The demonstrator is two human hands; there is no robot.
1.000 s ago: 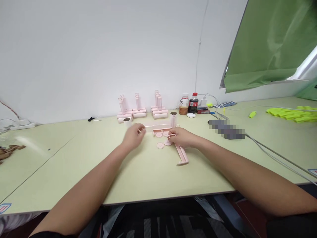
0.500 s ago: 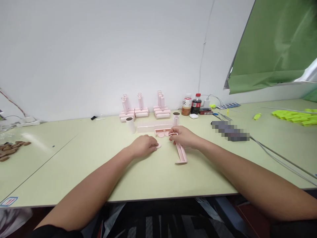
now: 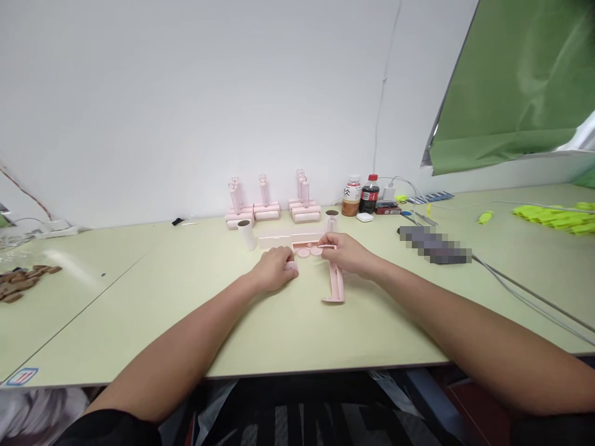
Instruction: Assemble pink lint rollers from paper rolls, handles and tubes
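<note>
Between the thumb and fingers of my left hand (image 3: 275, 267) is a small pale pink disc (image 3: 291, 266), tilted up off the table. My right hand (image 3: 344, 251) grips one end of a long pink plastic housing (image 3: 336, 284), whose bent lower end points toward me. Just beyond the hands lies a pink frame (image 3: 294, 246) with round pink discs (image 3: 304, 253) in and beside it. A white paper roll (image 3: 246, 236) stands left of the frame, and a second roll (image 3: 331, 222) stands behind my right hand. Clear plastic covers (image 3: 274, 240) lie between the rolls.
Assembled pink lint rollers (image 3: 267, 211) stand along the wall. Two drink bottles (image 3: 369, 197) are right of them. A pixelated dark object (image 3: 432, 244) with a cable lies at right, near bright yellow pieces (image 3: 558, 218). Brown pieces (image 3: 23, 282) are piled at far left.
My left hand has lifted the disc from the table and tilted it up. The housing in my right hand has swung slightly, its near end shifting left.
</note>
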